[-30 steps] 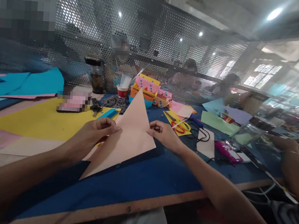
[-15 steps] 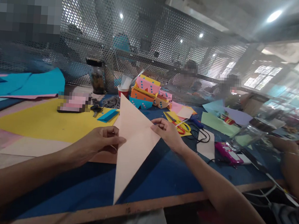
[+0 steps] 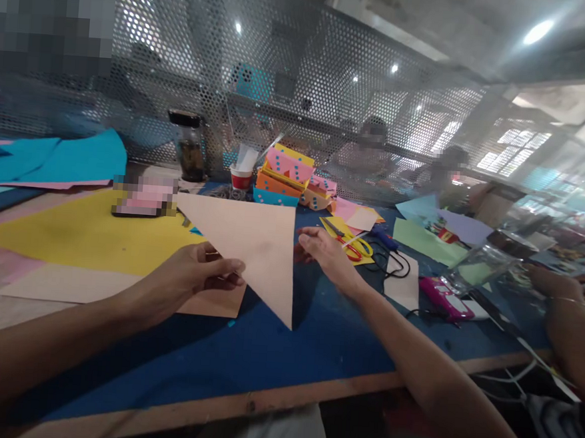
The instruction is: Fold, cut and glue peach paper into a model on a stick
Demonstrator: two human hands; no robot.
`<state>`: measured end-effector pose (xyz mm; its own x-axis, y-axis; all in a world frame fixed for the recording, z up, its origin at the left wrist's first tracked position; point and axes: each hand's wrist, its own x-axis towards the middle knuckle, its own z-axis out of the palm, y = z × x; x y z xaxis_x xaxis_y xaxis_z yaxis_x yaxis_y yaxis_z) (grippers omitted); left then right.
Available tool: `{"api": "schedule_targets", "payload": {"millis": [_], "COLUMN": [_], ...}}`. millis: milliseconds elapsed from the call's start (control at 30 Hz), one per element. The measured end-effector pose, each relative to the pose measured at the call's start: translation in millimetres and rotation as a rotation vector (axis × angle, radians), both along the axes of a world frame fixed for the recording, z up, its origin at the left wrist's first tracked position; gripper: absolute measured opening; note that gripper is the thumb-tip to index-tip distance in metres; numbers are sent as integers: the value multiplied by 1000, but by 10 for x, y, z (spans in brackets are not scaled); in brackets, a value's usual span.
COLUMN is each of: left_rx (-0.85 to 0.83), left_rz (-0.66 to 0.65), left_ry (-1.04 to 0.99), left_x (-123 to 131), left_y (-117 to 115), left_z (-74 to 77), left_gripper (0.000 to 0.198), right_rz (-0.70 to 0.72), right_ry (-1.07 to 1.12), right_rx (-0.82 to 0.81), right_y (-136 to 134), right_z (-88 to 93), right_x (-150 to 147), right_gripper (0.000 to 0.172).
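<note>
A pale peach paper triangle (image 3: 265, 244) is held up above the blue table, one point aimed down and its straight edge on the right. My left hand (image 3: 209, 266) pinches its lower left slanted edge between thumb and fingers. Just off the right edge hovers my right hand (image 3: 323, 254), fingers loosely bent and apart, holding nothing. Beneath my left hand lies an orange-tan sheet (image 3: 216, 300), partly covered.
Yellow card (image 3: 86, 231) with a phone (image 3: 146, 195) lies left. Behind stand a jar (image 3: 192, 148), a red-white cup (image 3: 241, 177) and folded coloured paper pieces (image 3: 286, 172). To the right are scissors (image 3: 355, 249), a glue gun (image 3: 386, 239), a clear jar (image 3: 479, 265) and another person's hand (image 3: 553, 284).
The paper triangle has turned so its long edge now faces lower left. My right hand has let go of its edge, while my left hand still grips it.
</note>
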<state>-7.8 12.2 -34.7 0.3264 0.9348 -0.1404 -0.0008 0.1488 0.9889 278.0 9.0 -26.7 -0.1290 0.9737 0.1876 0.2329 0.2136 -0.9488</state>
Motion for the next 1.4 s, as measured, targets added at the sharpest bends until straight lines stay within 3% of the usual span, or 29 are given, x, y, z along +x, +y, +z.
{"api": "schedule_targets", "payload": {"millis": [167, 300, 467, 667, 867, 1033, 1167, 1233, 1300, 1400], "left_rx": [-29, -29, -6, -66, -77, -70, -10, 36, 69, 89], "left_rz": [70, 64, 9, 84, 93, 93, 131, 165, 203, 242], "left_ry": [-106, -153, -183, -251, -246, -247, -275, -294, -321, -343], "left_x": [8, -18, -47, -60, -45, -27, -80, -134, -192, -249], "left_y": [6, 33, 74, 105, 84, 69, 123, 190, 269, 360], "left_z": [14, -40, -79, -21, -5, -28, 47, 103, 145, 165], "left_gripper": [35, 31, 27, 17, 14, 14, 18, 19, 17, 15], "right_rz": [204, 322, 261, 258, 68, -20, -282, -316, -195, 181], "right_ry": [-116, -147, -162, -273, -377, -301, -300, -385, -498, -718], "right_rx": [-144, -132, -84, -40, 145, 244, 528, 692, 824, 935], "right_y": [-92, -121, -80, -32, -63, -80, -97, -159, -257, -421], "right_z": [-7, -25, -10, 51, 80, 25, -17, -33, -57, -109], "right_x": [-62, -76, -20, 151, 178, 69, 11, -44, -138, -331], "right_gripper": [40, 32, 33, 28, 34, 36, 21, 13, 13, 19]}}
